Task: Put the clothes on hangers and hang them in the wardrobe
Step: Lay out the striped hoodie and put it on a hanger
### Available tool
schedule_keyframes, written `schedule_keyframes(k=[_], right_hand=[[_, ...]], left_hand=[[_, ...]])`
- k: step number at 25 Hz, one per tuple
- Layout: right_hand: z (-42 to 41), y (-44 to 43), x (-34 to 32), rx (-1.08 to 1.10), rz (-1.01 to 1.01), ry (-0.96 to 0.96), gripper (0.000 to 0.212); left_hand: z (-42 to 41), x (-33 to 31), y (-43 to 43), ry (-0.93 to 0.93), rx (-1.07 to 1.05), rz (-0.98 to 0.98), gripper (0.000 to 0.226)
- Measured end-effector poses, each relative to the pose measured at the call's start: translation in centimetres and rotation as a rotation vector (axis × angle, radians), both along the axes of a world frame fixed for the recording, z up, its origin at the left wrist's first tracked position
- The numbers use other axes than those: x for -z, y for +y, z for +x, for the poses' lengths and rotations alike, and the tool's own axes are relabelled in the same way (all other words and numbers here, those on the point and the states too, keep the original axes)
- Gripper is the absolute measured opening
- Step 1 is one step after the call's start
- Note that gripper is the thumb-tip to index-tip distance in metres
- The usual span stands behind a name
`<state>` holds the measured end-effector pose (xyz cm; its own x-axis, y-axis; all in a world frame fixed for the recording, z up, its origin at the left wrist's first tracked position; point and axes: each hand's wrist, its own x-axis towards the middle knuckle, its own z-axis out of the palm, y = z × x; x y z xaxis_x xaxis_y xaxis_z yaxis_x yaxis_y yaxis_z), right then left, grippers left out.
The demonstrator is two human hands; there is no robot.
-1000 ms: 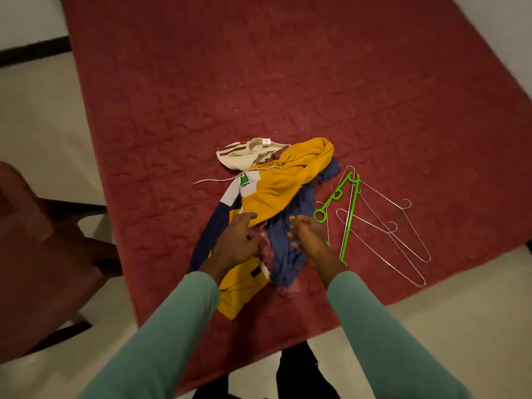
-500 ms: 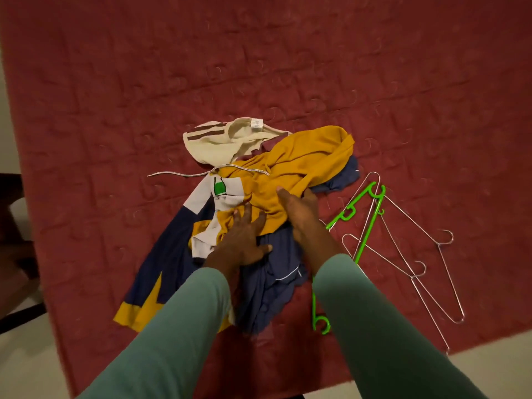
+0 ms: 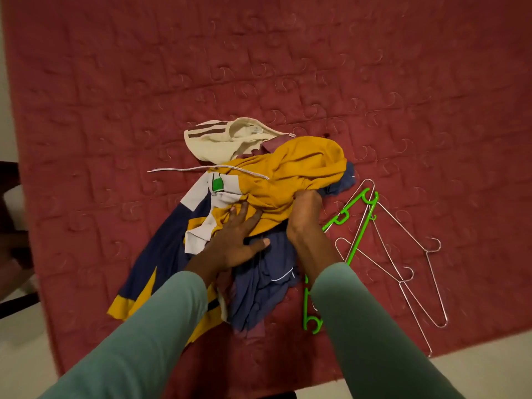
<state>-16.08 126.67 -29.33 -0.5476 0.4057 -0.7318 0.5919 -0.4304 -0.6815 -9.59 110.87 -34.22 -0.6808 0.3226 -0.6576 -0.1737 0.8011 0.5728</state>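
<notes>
Right hand (image 3: pixel 305 210) grip bunches the yellow garment (image 3: pixel 302 165) — left hand (image 3: pixel 233 243) (grip wide) presses it flat.

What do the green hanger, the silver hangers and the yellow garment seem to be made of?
Green hanger: probably plastic, glossy; thick moulded bar, uniform bright colour.
Silver hangers: metal wire, shiny; very thin, with bright glints.
Yellow garment: soft matte fabric, perhaps cotton knit; it bunches into rounded folds.
</notes>
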Motion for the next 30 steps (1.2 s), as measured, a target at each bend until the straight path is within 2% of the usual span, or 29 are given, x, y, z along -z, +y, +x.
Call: schedule_keyframes(k=[2, 4, 7, 8, 9, 11, 13, 14, 16, 19, 21, 22, 24, 26, 28, 29, 30], right_hand=[[0.5, -0.7, -3.0, 0.031, -0.268, 0.006, 0.030], [1.8, -0.6, -6.9, -0.056, -0.428, 0.013, 0.051], [3.7, 0.6, -13.9, -0.295, -0.635, 0.132, 0.076], [4.6, 0.7, -16.6, -0.375, -0.658, 0.163, 0.077], [5.3, 0.7, -19.2, -0.443, -0.651, 0.175, 0.069], [6.4, 0.5, -24.0, -0.596, -0.557, 0.182, 0.039], [7.9, -0.3, -28.8, -0.771, -0.479, 0.209, 0.031], [8.5, -0.8, -31.0, -0.829, -0.447, 0.220, 0.033], [9.8, -2.3, -34.9, -0.911, -0.421, 0.268, 0.036], [12.5, -4.5, -39.7, -1.050, -0.348, 0.376, 0.047], [14.2, -5.4, -43.0, -1.114, -0.245, 0.485, 0.039], [15.0, -5.8, -44.7, -1.128, -0.134, 0.548, 0.037], [16.5, -6.1, -47.8, -1.189, 0.115, 0.638, 0.049], [17.6, -6.0, -48.9, -1.267, 0.418, 0.616, 0.057], [18.1, -5.9, -47.2, -1.301, 0.717, 0.525, 0.033], [18.8, -6.1, -45.7, -1.272, 0.763, 0.516, 0.020], [19.5, -6.1, -44.1, -1.196, 0.725, 0.551, 0.016]], left_hand=[[1.2, -2.4, -1.0, 0.139, -0.008, 0.072, 0.081], [2.7, -5.3, -1.7, 0.277, -0.060, 0.178, 0.066], [4.4, -10.5, -2.0, 0.409, -0.354, 0.311, 0.027], [4.9, -12.6, -2.2, 0.416, -0.445, 0.378, 0.015], [5.3, -14.5, -2.4, 0.426, -0.516, 0.432, 0.016], [5.9, -18.4, -3.5, 0.512, -0.592, 0.486, 0.024], [6.5, -21.9, -5.3, 0.652, -0.645, 0.531, 0.020], [6.7, -23.9, -6.2, 0.688, -0.656, 0.570, 0.027], [7.1, -28.0, -7.9, 0.562, -0.577, 0.710, 0.045], [9.1, -34.2, -10.0, 0.225, -0.317, 0.860, 0.056], [10.1, -37.5, -11.8, 0.192, -0.294, 0.902, 0.062], [10.5, -39.4, -13.0, 0.229, -0.311, 0.912, 0.056], [11.5, -43.3, -15.7, 0.344, -0.312, 0.910, 0.028], [13.0, -46.8, -17.6, 0.512, -0.327, 0.884, 0.024], [14.3, -49.6, -18.0, 0.667, -0.326, 0.898, 0.026], [15.4, -51.0, -18.0, 0.730, -0.307, 0.897, 0.021], [16.6, -52.2, -17.8, 0.791, -0.279, 0.876, 0.018]])
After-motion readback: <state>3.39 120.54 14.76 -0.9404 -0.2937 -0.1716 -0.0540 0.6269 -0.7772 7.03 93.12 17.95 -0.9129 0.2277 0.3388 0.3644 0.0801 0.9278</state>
